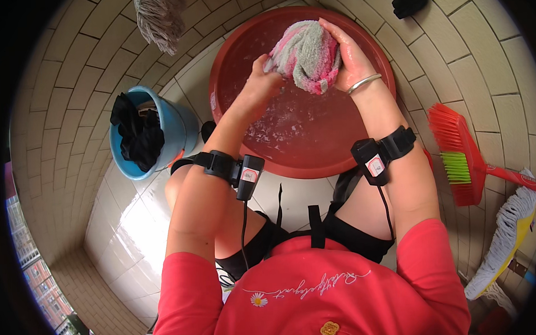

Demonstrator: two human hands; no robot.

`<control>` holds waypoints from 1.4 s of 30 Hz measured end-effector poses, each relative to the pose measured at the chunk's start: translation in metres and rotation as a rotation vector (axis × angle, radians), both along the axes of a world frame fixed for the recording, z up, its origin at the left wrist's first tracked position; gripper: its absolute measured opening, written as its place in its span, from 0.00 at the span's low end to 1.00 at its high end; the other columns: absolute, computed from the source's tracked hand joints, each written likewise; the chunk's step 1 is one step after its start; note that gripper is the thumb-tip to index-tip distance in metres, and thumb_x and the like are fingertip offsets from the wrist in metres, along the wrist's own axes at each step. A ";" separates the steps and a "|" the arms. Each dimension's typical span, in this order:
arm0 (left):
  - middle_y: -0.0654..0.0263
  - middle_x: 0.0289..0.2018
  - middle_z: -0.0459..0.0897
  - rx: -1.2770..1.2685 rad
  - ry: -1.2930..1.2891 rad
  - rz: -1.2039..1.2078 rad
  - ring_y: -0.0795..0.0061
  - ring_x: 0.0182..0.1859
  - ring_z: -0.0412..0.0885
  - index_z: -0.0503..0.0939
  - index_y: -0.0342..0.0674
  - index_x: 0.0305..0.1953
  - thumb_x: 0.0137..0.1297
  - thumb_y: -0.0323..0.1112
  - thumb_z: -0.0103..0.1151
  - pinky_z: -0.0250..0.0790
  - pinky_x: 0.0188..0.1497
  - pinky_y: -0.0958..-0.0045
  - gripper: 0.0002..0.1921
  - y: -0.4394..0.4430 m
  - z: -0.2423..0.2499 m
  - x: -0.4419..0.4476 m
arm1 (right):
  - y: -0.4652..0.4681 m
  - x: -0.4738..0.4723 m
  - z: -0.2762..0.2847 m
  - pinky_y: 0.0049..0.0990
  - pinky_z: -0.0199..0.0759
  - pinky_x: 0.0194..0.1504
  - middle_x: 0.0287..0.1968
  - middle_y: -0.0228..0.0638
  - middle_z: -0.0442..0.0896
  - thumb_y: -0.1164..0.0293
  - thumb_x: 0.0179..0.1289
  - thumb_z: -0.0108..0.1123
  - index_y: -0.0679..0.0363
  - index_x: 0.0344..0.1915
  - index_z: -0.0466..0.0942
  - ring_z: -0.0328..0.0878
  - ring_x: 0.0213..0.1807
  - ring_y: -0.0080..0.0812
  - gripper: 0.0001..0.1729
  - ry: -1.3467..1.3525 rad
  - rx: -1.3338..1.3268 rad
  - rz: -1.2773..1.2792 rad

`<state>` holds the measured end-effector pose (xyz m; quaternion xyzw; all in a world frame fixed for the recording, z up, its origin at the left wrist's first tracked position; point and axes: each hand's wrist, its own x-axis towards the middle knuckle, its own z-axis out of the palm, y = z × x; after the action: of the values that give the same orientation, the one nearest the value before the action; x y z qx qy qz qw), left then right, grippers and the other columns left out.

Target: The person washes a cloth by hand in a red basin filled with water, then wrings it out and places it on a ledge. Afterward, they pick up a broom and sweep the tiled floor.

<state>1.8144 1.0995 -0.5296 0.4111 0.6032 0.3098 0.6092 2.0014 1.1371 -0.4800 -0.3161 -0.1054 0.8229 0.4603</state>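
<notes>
A bunched-up towel [307,55], grey with pink stripes, is held above a large red plastic basin [311,135] of soapy water. My left hand [265,79] grips the towel's left side, its fingers partly hidden by the cloth. Cupped around the right side is my right hand [350,54], wet, with its fingertips at the top edge and a silver bangle at the wrist. White suds float on the water below my left hand.
Left of the basin, a light-blue bucket [178,122] holds black cloth [138,132]. A grey mop head [159,20] hangs by the tiled wall. To the right are a red broom [460,154] and a flat mop [503,243]. Black straps with cabled boxes circle both forearms.
</notes>
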 end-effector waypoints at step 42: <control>0.53 0.59 0.70 0.563 0.595 0.202 0.63 0.63 0.64 0.69 0.39 0.60 0.61 0.42 0.56 0.59 0.61 0.65 0.27 0.008 0.072 -0.078 | 0.006 -0.032 -0.146 0.38 0.64 0.57 0.54 0.53 0.75 0.63 0.52 0.61 0.65 0.54 0.71 0.72 0.55 0.52 0.30 -1.735 1.097 0.805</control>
<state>1.7362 1.1075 -0.4576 0.5719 0.6818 0.3886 0.2388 1.9698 1.1433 -0.6260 -0.4818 -0.8391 0.2525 0.0058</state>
